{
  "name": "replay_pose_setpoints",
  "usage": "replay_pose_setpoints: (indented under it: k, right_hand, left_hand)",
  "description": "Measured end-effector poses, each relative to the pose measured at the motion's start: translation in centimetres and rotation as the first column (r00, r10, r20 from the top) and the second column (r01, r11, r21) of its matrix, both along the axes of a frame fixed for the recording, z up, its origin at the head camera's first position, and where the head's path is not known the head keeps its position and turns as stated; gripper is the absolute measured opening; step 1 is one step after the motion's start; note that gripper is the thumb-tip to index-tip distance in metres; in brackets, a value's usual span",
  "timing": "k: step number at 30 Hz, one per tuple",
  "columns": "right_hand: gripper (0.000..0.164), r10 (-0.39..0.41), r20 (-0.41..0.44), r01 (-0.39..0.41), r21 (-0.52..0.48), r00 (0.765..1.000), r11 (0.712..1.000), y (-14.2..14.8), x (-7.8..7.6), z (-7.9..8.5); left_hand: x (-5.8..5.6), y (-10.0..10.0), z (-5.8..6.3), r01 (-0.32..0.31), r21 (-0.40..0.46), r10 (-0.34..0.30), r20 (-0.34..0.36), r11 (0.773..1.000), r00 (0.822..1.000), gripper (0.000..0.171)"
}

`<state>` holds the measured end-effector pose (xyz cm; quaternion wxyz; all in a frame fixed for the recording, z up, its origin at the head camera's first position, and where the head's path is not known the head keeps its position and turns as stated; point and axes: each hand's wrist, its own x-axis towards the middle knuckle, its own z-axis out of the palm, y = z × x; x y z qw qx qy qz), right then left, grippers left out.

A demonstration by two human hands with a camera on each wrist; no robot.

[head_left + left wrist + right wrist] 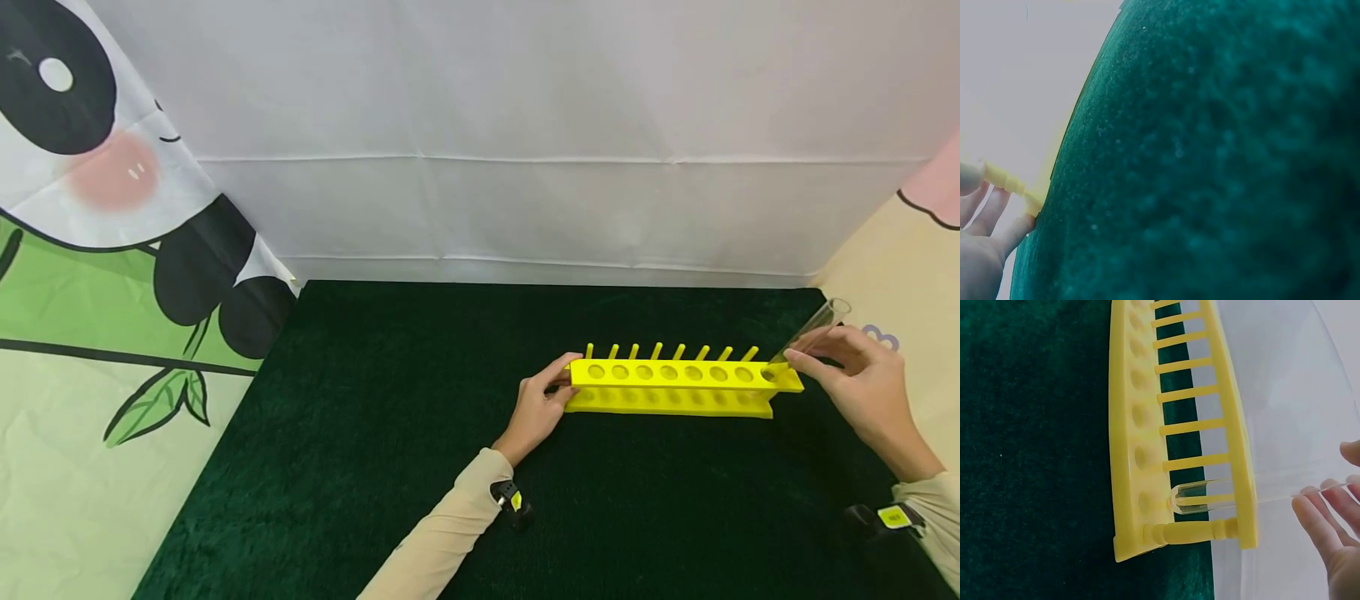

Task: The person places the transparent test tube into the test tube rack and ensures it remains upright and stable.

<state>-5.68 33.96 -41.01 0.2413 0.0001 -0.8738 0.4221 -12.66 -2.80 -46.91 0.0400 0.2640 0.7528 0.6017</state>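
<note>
A yellow test tube rack (678, 384) with a row of several round holes and a row of upright pegs stands on dark green cloth. My left hand (540, 412) grips its left end post, fingers behind and thumb in front. At the opposite end, my right hand (862, 375) pinches a clear glass test tube (817, 327) near its upper part. The tube leans right, its lower end inside the rightmost hole. In the right wrist view, the tube's rounded bottom (1188, 499) has passed through the upper plate and is close to the lower plate (1141, 434).
Green cloth (360, 433) covers the table, and its far edge meets a white hanging sheet (480, 208). A printed panda sheet (127, 225) hangs at the left, and a cream sheet (900, 275) at the right.
</note>
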Motion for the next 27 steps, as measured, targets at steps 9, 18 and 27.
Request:
replay_pose_setpoints:
  k: [9,18,27]
  right_hand:
    - [0.021,0.004,-0.006,-0.003,0.01,1.0,1.0,-0.1,0.0,-0.6]
    - [0.021,-0.011,0.007,0.011,0.019,1.0,1.0,0.0,0.1,-1.1]
    - [0.02,-0.024,0.051,0.023,0.023,0.998,0.999,0.0,0.2,-1.9]
  left_hand:
    - [0.1,0.0,0.1,-0.003,-0.001,0.003,-0.002,1.0,1.0,0.049]
    - [0.1,0.1,-0.1,-0.007,0.01,0.007,0.002,1.0,1.0,0.047]
    - [0.0,0.2,-0.2,-0.007,0.007,0.007,0.013,1.0,1.0,0.048]
